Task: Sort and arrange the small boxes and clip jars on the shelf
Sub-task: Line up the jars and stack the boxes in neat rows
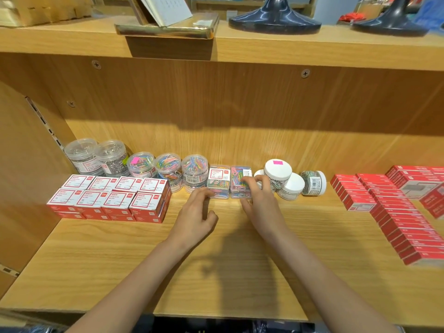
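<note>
Two stacks of clear flat boxes of coloured clips (219,182) stand mid-shelf. My right hand (258,200) has its fingers on the right stack (240,181). My left hand (195,212) is open, its fingertips touching the front of the left stack. Left of them runs a row of clear clip jars (168,167), some with coloured clips and two with silver clips (96,155). Red-and-white small boxes (108,195) are stacked in front of the jars. White-lidded jars (278,174) lie clustered to the right, one on its side (313,182).
Rows of red staple boxes (396,217) fill the right of the wooden shelf (144,272). An upper shelf (288,44) carries a gold book stand and two dark lamp-like bases. The shelf's side wall (24,176) rises at the left.
</note>
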The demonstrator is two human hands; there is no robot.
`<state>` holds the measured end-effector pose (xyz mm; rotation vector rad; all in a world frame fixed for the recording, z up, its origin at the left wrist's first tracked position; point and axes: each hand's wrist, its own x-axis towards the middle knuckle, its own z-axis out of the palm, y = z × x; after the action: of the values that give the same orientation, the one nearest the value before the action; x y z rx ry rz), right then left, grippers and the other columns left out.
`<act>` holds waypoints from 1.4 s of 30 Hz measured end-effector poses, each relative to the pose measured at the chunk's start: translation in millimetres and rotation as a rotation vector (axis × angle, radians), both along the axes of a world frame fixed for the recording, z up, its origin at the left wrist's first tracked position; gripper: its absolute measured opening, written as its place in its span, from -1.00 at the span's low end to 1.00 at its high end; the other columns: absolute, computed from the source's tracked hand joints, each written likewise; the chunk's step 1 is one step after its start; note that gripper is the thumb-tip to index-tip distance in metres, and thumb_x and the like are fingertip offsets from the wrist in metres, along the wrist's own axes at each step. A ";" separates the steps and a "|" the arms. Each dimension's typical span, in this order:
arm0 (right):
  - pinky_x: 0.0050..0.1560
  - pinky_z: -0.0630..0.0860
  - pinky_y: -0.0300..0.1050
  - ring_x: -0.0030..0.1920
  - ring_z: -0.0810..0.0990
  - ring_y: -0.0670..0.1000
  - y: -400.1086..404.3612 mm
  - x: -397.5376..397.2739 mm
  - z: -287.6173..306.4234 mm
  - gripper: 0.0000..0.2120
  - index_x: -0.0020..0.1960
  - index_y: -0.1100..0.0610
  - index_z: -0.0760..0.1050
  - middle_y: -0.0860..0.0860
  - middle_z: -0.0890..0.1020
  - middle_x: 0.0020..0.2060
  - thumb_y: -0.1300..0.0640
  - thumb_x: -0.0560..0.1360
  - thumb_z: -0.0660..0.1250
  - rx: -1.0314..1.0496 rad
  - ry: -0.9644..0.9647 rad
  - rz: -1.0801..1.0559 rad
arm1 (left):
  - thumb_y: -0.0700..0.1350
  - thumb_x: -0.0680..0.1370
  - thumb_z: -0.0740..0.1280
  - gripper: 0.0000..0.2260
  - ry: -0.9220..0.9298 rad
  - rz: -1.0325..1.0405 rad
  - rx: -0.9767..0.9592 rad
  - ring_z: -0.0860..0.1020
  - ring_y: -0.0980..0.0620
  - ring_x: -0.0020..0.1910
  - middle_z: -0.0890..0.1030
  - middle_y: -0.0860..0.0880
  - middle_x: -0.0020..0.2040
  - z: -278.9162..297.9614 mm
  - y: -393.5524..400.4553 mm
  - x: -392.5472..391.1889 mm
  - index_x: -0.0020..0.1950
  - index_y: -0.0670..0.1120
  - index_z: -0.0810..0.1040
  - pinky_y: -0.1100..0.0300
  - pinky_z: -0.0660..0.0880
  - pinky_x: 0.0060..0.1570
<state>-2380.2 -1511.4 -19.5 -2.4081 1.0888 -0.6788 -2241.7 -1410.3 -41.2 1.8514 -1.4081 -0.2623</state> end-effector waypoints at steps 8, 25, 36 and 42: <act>0.04 0.47 -0.07 -0.14 0.42 -0.08 9.7 -23.7 -5.9 -0.59 0.26 0.08 0.37 -0.01 0.30 0.17 0.16 0.44 0.36 0.047 -0.072 0.065 | -0.07 0.38 0.17 -0.65 -0.028 -0.062 -0.089 0.46 0.19 0.00 0.47 0.05 0.04 -3.2 22.1 -8.4 0.13 -0.10 0.49 0.30 0.41 0.08; -0.07 0.41 -0.07 0.08 0.46 0.16 8.4 0.2 -10.1 -0.61 0.21 0.17 0.35 0.12 0.30 0.16 0.27 0.42 0.36 -0.098 -0.006 -0.077 | -0.28 0.41 0.41 -0.74 0.084 0.008 -0.079 0.51 0.10 -0.06 0.50 0.00 -0.02 -3.1 5.5 -0.1 0.07 -0.17 0.51 0.47 0.40 0.03; -0.19 0.43 -0.04 -0.03 0.52 0.19 -2.7 5.0 -9.3 -0.59 0.31 0.12 0.33 0.13 0.28 0.26 0.28 0.49 0.26 -0.142 0.113 -0.078 | -0.35 0.42 0.31 -0.78 -0.011 0.108 -0.014 0.49 -0.01 -0.08 0.42 -0.04 -0.02 -5.4 -8.2 1.9 0.06 -0.21 0.51 0.26 0.38 -0.01; -0.09 0.50 0.02 0.03 0.53 0.21 -2.7 -17.2 1.1 -0.59 0.31 0.17 0.39 0.14 0.43 0.20 0.36 0.48 0.20 -0.196 -0.054 -0.038 | -0.22 0.43 0.20 -0.79 -0.185 0.189 -0.147 0.43 -0.06 0.03 0.47 -0.07 0.01 -3.4 -3.9 -6.1 0.02 -0.16 0.52 0.22 0.28 0.06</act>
<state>-2397.4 -1514.1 -18.4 -2.5213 1.0938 -0.8961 -2247.8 -1414.2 -44.6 1.9077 -1.3232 0.1079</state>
